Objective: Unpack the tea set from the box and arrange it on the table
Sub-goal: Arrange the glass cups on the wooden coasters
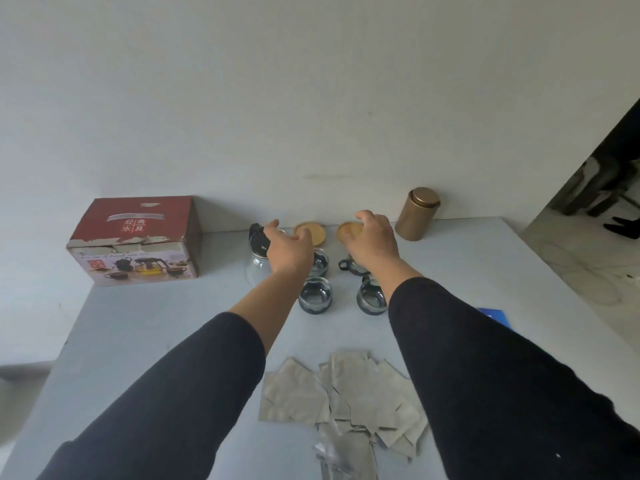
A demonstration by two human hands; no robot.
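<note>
Two hands reach out over the tea set at the far side of the tabletop (467,271). The left hand (287,249) hangs with its fingers loosely spread and its grip open, holding nothing, just above the glass teapot (258,261), which has a clear round body and a black lid and handle. The right hand (374,240) has its fingers curled down over a round wooden coaster (348,230); whether the grip actually closes on it cannot be told. A second wooden coaster (311,231) lies just right of the teapot, between the two hands.

Four small glass cups stand right of the teapot, in two rows. The near pair, a left cup (315,294) and a right cup (371,299), are clear with dark bases; the far pair, one (320,263) below the left hand and one (349,266) with a black handle below the right wrist, are partly hidden.

Left of the teapot, well apart, sits the red cardboard box (138,240), closed, its top printed with the characters 经典水具 and its front showing a picture of the tea set. Far right of the teapot, by the wall, stands a gold tin (417,214) with a lid. Nearer than the teapot lies a heap of grey wrapping sheets (343,393). Both forearms wear dark sleeves (485,358), stretched forward.
</note>
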